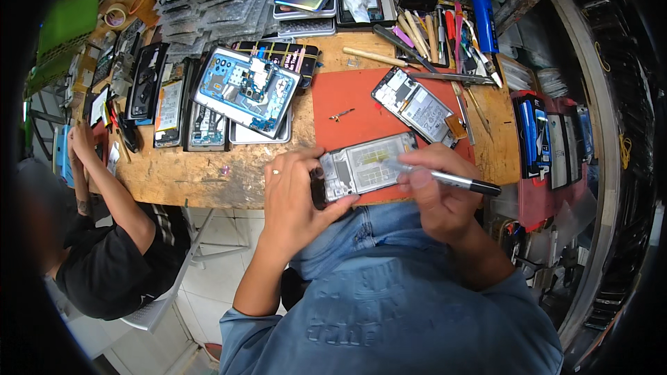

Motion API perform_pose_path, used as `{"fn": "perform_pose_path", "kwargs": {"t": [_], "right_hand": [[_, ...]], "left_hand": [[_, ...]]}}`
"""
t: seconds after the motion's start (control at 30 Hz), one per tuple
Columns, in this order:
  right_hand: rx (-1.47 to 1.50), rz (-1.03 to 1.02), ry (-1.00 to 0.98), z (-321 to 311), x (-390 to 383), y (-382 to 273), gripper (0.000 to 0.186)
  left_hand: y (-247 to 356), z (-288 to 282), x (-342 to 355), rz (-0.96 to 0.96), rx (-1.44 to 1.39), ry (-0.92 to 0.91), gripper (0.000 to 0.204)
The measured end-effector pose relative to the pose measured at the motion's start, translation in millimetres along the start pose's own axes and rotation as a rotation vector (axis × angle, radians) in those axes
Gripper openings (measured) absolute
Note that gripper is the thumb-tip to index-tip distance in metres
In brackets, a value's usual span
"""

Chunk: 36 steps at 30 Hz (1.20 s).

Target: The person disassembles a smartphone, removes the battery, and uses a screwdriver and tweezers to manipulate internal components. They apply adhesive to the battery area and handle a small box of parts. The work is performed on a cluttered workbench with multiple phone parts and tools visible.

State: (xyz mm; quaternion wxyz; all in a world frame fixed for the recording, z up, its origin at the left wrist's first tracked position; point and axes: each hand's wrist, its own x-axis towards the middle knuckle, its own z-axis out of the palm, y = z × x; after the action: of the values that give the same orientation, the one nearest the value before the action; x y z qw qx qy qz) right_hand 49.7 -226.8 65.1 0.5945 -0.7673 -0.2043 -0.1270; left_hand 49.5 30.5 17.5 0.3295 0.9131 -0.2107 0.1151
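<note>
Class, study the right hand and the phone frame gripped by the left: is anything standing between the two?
Nothing visible blocks the right hand from the phone frame in the left hand. Only the pen-like tool, gripped in the right hand itself, extends over the frame; whether its tip touches is unclear.

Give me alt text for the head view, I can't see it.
A person's left hand holds an opened phone frame while the right hand holds a pen-like tool over it. Another opened phone lies on the red mat beyond; a co-worker sits at left.
</note>
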Motion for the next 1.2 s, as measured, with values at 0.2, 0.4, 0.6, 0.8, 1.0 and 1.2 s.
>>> {"fn": "perform_pose_path", "kwargs": {"t": [0.2, 0.4, 0.6, 0.8, 1.0, 1.2], "right_hand": [[-0.097, 0.049, -0.106, -7.5, 1.6, 23.7, 0.015], [-0.165, 0.056, -0.107, 15.2, -7.5, 38.0, 0.016], [-0.194, -0.102, -0.107, 15.8, -10.5, 45.6, 0.019], [-0.177, -0.073, -0.029, 16.6, -12.7, 44.3, 0.018], [-0.191, -0.038, -0.054, 12.3, -9.8, 44.3, 0.013], [-0.216, -0.044, -0.115, 10.6, -7.9, 41.6, 0.018]], "left_hand": [[3.3, 5.0, -20.3, -0.035, -0.049, 0.067, 0.076], [4.7, 1.3, -18.3, -0.047, -0.055, 0.025, 0.072], [3.8, 3.9, -20.2, -0.038, -0.048, 0.042, 0.067], [2.9, 3.6, -20.7, -0.029, -0.046, 0.039, 0.064], [4.2, 3.2, -19.4, -0.036, -0.042, 0.026, 0.064], [4.5, 1.8, -18.9, -0.045, -0.039, 0.022, 0.063]]}}
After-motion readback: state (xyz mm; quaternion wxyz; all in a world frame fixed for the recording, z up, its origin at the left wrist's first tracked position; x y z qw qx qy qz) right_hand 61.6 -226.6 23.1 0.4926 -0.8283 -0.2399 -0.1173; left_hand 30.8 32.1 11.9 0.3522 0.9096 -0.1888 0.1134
